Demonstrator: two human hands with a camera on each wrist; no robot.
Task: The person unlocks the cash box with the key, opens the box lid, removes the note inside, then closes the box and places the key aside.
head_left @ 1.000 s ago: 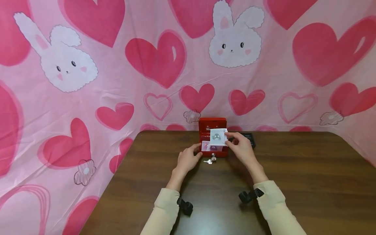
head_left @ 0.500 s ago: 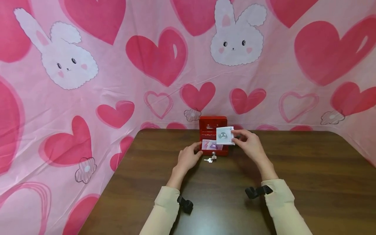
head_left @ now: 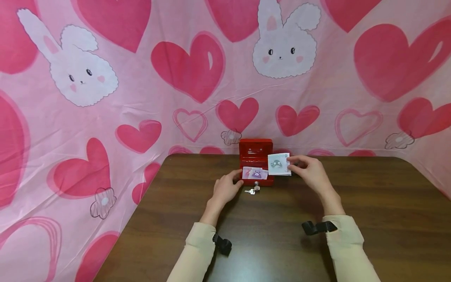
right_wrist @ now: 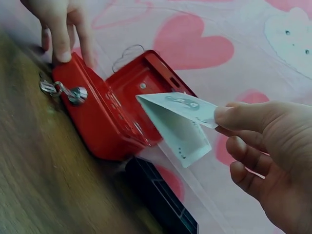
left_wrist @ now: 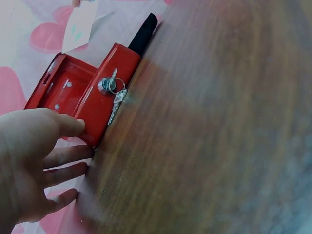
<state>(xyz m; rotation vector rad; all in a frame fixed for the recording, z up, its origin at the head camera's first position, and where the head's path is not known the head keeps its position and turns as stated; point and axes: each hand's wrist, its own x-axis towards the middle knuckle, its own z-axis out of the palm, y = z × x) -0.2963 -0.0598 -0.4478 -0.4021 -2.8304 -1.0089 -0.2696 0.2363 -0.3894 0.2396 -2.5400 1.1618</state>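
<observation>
An open red cash box (head_left: 256,182) stands near the table's back edge, its lid (head_left: 255,147) raised. Pink-purple notes (head_left: 254,172) printed with cartoon faces lie in it. My left hand (head_left: 226,188) rests against the box's front left corner, its fingers extended in the left wrist view. A folded pale note (head_left: 278,164) with a cartoon face is pinched between thumb and fingers of my right hand (head_left: 310,172), just right of the box. Its two halves spread apart in the right wrist view (right_wrist: 183,129). A key (left_wrist: 114,76) sits in the lock; another key (left_wrist: 118,100) hangs from its ring.
A black compartment tray (right_wrist: 158,195) lies beside the box's right side; in the head view the note and right hand hide it. The wooden table (head_left: 264,243) stretches toward me and to both sides. A pink heart-patterned cloth (head_left: 204,90) hangs behind it.
My right hand has carried the folded note rightward, from over the box to beside it. The pink-purple notes have come into fuller view. My left hand stays at the box.
</observation>
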